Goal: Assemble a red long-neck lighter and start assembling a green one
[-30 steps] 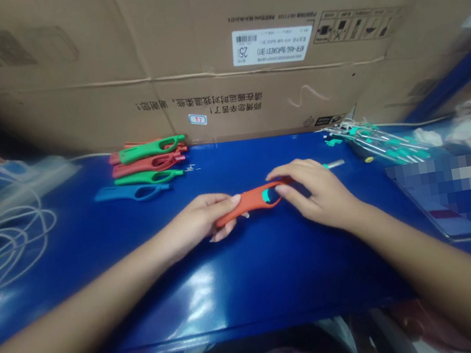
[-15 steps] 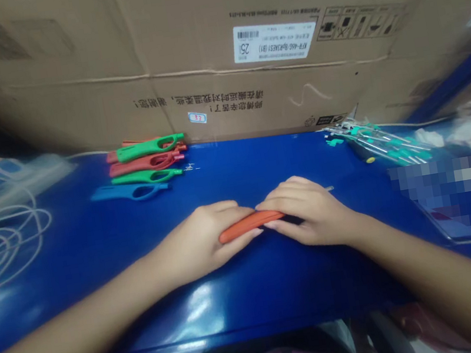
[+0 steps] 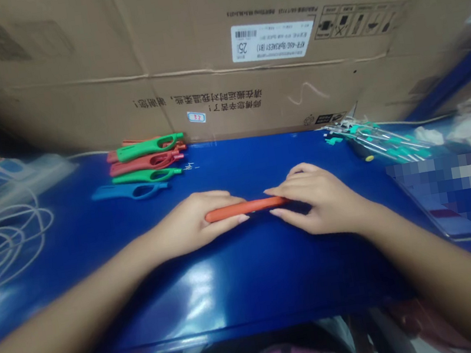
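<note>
An orange lighter handle (image 3: 244, 208), long and narrow and seen edge-on, lies level between my two hands above the blue table. My left hand (image 3: 193, 222) is closed round its left end, fingers behind and thumb in front. At the right end, my right hand (image 3: 317, 196) pinches it between thumb and fingers, which hide its tip. Several similar plastic handles lie at the back left, with a green handle (image 3: 150, 146) on top of the stack, a red handle (image 3: 135, 165) under it and a blue handle (image 3: 130, 191) nearest to me.
Metal rods with teal parts (image 3: 385, 138) lie heaped at the back right. In front of them is a phone-like flat device (image 3: 441, 209), partly blurred out. White cable (image 3: 9, 242) coils at the left. A large cardboard box (image 3: 197, 45) stands behind the blue table (image 3: 236, 295).
Both hands have shifted slightly apart and away from me with the orange handle. The handle now lies more level, and more of its length shows between my hands.
</note>
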`<action>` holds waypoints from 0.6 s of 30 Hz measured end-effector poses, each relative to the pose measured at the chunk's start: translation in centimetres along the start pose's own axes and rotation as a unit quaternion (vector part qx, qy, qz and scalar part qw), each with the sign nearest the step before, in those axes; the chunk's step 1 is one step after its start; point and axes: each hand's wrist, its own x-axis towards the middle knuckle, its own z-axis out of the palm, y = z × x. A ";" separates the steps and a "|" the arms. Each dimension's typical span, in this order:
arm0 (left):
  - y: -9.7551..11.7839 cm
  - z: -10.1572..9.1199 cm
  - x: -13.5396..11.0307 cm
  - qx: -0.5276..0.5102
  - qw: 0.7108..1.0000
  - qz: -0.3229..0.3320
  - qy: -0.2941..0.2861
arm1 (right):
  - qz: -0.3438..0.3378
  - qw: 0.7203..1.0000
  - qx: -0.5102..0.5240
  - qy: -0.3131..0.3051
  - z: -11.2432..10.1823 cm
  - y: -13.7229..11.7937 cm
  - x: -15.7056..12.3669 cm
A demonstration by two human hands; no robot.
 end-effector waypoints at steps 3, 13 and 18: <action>-0.2 -0.4 0.2 -0.014 1.000 0.004 0.004 | -0.007 1.000 0.003 0.000 -0.3 0.5 -0.2; -0.1 0.0 -0.2 0.185 0.982 0.015 0.032 | -0.030 0.999 -0.033 -0.024 0.4 0.2 0.0; -0.9 -0.6 -0.3 0.251 0.968 -0.002 0.024 | 0.082 0.990 -0.062 -0.094 -0.5 0.6 0.0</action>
